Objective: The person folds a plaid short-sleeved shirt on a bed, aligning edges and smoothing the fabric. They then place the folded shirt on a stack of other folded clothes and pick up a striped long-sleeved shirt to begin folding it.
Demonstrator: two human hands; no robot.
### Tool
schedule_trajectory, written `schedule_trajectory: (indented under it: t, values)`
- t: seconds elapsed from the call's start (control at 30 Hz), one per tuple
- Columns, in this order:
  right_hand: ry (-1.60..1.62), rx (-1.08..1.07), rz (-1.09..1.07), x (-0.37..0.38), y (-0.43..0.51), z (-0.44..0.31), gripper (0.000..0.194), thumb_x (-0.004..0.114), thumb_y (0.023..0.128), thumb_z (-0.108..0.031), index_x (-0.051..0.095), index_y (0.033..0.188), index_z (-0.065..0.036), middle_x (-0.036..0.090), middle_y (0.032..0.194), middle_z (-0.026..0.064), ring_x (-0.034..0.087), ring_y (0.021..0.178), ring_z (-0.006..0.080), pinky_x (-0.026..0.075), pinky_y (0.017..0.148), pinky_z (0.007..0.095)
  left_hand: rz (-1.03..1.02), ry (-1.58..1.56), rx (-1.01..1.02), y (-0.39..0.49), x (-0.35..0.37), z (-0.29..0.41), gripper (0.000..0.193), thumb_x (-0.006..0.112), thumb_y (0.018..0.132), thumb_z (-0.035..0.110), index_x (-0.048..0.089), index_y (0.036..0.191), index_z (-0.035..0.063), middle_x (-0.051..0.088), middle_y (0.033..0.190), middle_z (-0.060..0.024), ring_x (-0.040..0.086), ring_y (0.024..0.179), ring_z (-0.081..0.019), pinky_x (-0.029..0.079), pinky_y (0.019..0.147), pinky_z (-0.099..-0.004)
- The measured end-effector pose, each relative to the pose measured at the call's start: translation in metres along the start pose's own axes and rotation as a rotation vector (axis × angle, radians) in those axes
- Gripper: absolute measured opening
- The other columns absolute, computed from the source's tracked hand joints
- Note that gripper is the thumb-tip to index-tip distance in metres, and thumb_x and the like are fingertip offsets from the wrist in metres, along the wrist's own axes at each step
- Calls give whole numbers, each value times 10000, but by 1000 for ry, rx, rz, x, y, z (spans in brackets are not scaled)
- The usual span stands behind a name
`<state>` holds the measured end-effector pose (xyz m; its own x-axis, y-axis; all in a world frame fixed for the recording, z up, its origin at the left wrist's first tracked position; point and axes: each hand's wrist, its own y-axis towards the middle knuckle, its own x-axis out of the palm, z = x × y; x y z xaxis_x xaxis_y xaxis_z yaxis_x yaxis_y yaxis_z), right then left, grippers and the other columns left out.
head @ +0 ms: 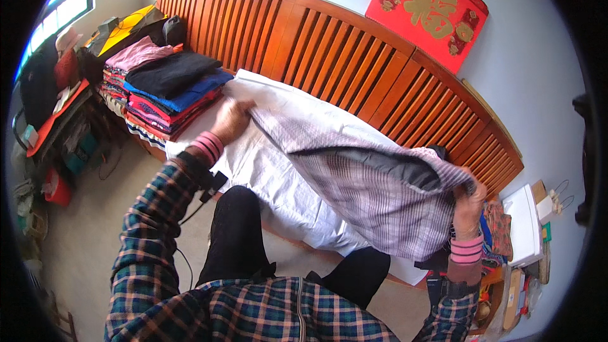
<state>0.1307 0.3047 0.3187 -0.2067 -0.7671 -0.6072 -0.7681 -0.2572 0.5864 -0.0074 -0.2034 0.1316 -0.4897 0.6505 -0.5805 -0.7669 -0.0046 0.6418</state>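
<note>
A plaid garment [365, 199] in pale purple and grey, with a dark lining showing at an opening, hangs stretched between my hands over a white sheet [247, 161]. My left hand [232, 118] grips one end of it, close to a tall stack of folded clothes [173, 99]. The opposite end is gripped by my right hand [468, 204], in front of more clothes [496, 228] partly hidden behind the hand and the fabric. The left end of the cloth looks slightly blurred.
A slatted wooden backrest [285, 47] runs along the wall behind the sheet. At far left stands a cluttered small table [57, 118]. A white box [522, 223] sits at right. A red wall hanging [430, 9] is above the backrest. A cable [190, 256] hangs by my left arm.
</note>
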Motion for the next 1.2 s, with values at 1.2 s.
schedule_trajectory:
  t: [1.2]
  values:
    - [174, 555, 27, 82, -9, 303, 237, 635, 894, -126, 665, 1035, 62, 703, 908, 86, 584, 815, 152, 472, 800, 342, -229, 378, 74, 159, 101, 51, 154, 532, 904, 100, 601, 1018, 24, 630, 995, -164, 641, 888, -361, 510, 780, -464]
